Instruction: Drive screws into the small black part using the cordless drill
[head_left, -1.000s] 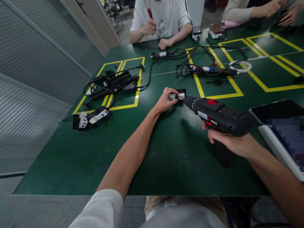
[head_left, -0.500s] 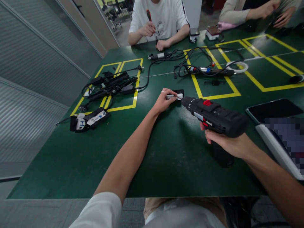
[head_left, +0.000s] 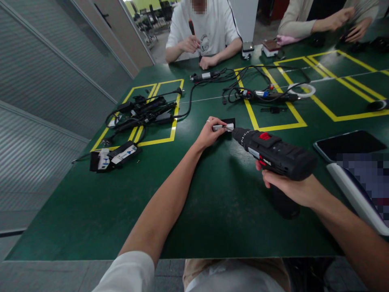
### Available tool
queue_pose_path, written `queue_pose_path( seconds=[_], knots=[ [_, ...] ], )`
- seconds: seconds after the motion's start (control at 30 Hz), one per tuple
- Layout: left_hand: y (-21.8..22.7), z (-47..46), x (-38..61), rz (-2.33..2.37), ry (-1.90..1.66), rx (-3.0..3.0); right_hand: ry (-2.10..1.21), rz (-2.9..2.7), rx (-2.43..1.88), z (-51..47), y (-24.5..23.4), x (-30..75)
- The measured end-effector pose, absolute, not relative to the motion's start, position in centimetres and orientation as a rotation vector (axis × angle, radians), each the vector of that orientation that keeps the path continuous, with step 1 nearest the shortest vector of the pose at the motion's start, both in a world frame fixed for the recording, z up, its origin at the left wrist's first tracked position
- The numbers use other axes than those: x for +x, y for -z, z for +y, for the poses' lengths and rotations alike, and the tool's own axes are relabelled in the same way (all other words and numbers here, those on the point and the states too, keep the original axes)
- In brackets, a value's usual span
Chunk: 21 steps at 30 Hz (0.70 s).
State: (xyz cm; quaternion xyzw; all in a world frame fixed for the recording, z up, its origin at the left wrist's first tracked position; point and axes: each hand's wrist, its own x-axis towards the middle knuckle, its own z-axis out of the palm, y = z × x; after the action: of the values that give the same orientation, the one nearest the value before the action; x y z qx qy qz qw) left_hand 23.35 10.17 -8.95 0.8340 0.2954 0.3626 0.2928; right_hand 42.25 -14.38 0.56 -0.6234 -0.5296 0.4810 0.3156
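My right hand [head_left: 288, 184] is wrapped round the grip of a black cordless drill [head_left: 273, 152] with red switches. The drill points left, and its thin bit reaches a small black part with a white label [head_left: 230, 126]. That part lies on the green table just ahead of me. My left hand [head_left: 212, 130], a ring on one finger, pinches the part from its left side, with fingertips close to the bit. Exactly where the tip of the bit meets the part is too small to make out.
Black parts and cables [head_left: 146, 111] are heaped in a yellow-taped area at left, near a labelled black piece [head_left: 124, 154]. Corded electric screwdrivers [head_left: 261, 94] lie beyond my hands. A phone [head_left: 349, 142] rests at right. Across the table, a person [head_left: 202, 36] holds a screwdriver.
The view has tipped slightly, so the table sits a little lower in the picture. Both hands keep their holds, with the drill bit still at the labelled part.
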Motion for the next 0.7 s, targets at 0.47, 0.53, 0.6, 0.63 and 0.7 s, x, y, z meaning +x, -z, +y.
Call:
queue_pose_path(
  seconds=[0.47,0.53,0.6,0.63,0.7],
  knots=[
    [8.80,10.11,23.34,0.781,-0.965,2.254,-1.263,-1.448,-1.633,-14.37,-0.07,42.56],
    [8.73,10.08,23.38,0.773,-0.975,2.243,-1.262,-1.445,-1.618,-14.35,0.03,42.62],
    [8.69,10.06,23.42,0.765,-0.983,2.227,-1.269,-1.425,-1.603,-14.33,0.06,42.64],
    [8.70,10.07,23.43,0.762,-0.988,2.218,-1.274,-1.410,-1.598,-14.32,0.06,42.63],
    [8.78,10.11,23.44,0.757,-0.998,2.202,-1.277,-1.394,-1.589,-14.28,0.01,42.59]
  ],
)
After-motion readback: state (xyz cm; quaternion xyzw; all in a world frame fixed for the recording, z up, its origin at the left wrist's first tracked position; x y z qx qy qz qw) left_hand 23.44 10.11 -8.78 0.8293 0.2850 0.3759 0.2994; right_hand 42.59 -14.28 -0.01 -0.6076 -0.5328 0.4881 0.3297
